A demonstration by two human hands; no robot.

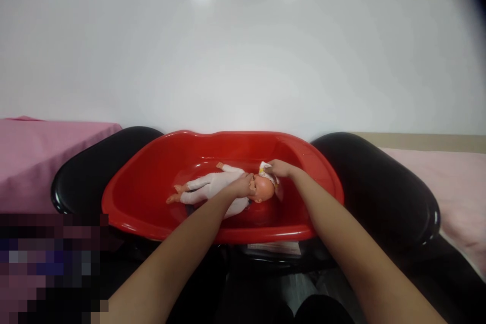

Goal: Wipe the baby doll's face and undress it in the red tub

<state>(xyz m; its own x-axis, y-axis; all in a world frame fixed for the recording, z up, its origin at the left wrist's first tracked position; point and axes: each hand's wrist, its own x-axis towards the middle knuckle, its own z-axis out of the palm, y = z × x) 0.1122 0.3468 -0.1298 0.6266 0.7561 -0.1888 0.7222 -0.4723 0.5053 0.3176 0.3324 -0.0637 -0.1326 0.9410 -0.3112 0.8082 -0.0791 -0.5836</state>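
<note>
Two hands were seen over a doll [216,185] laid in a red tub [152,182]. Its neck was cupped by the left hand [243,185], while a white cloth [268,172] was pinched against its head by the right hand [281,168].

No readable text, brand, number or sign is showing anywhere; a pale label [274,248] is sitting below the red tub [144,197], but its print is appearing too small and blurred to read.
</note>
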